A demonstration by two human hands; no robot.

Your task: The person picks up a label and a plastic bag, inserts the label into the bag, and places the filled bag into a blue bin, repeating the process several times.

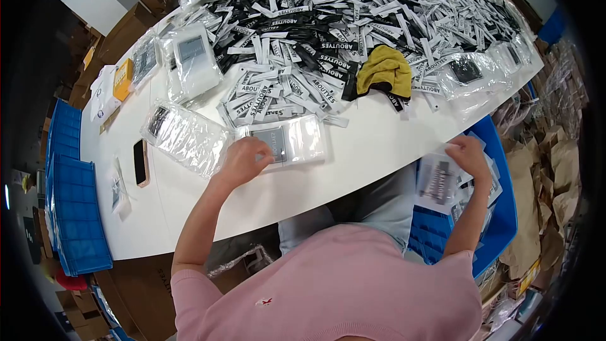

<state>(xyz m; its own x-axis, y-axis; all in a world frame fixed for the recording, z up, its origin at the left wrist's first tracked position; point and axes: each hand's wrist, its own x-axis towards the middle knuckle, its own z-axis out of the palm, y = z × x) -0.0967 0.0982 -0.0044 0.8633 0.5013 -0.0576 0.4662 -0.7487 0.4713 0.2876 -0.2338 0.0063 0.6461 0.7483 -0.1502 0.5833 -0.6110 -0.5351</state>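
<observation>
My left hand (248, 159) rests at the near edge of a stack of clear plastic bags (303, 141) with a dark printed panel, its fingers curled and pinching at the top bag. Over the blue bin (510, 215) at my right side, my right hand (468, 155) grips a small clear plastic bag (437, 183) by its upper corner. That bag has dark print and is slightly blurred. Below it, similar packed bags (491, 191) lie inside the bin. Just beyond the stack is a loose pile of white printed strips (278, 95) lettered ABOUTYES.
A large heap of black and white strips (379, 6) covers the far table. A yellow cloth (385, 71) lies at its front. More bag stacks (189, 132), a phone (140, 163) and a yellow box (123, 80) sit leftward. Blue crates (76, 208) stand beyond the left edge.
</observation>
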